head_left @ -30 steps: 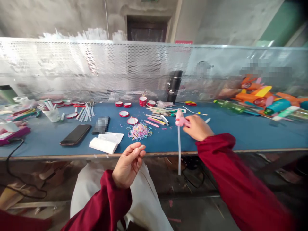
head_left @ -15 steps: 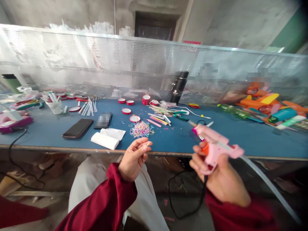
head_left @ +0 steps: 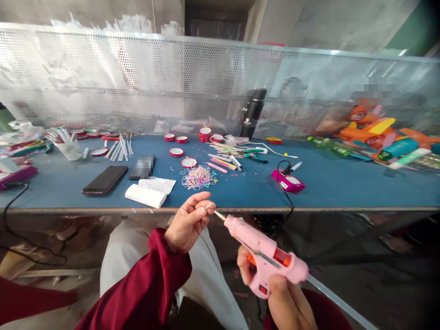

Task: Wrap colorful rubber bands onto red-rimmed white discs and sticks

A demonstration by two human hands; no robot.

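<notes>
Head view, seated person at a blue-topped workbench [head_left: 343, 192]. The right hand [head_left: 282, 298] is clenched around the grip of a pink plastic hot-glue gun [head_left: 266, 256], held below and in front of the near edge of the benchtop, over the lap. The gun's metal nozzle points up and to the left, its tip just beside, perhaps touching, a small pale piece [head_left: 208, 206] pinched between thumb and forefinger of the left hand [head_left: 187, 224]; contact cannot be confirmed, and the piece is too small to identify. The left hand sits just below the near edge, near its middle.

A translucent glue stick [head_left: 337, 302] projects from the rear of the gun toward the lower right and is cut off by the frame. The lower part of the right hand is likewise cut off at the bottom edge.

On the benchtop: a heap of small pastel elastic loops [head_left: 198, 176] near the middle, a folded white paper wad [head_left: 149, 192] by the near edge, a black smartphone [head_left: 105, 179] to its left, a magenta stand with a black cord [head_left: 288, 181] right of centre, and a black cylindrical flask [head_left: 252, 113] at the far edge against the perforated metal screen [head_left: 137, 82]. Objects at the far right corner are blurred.
</notes>
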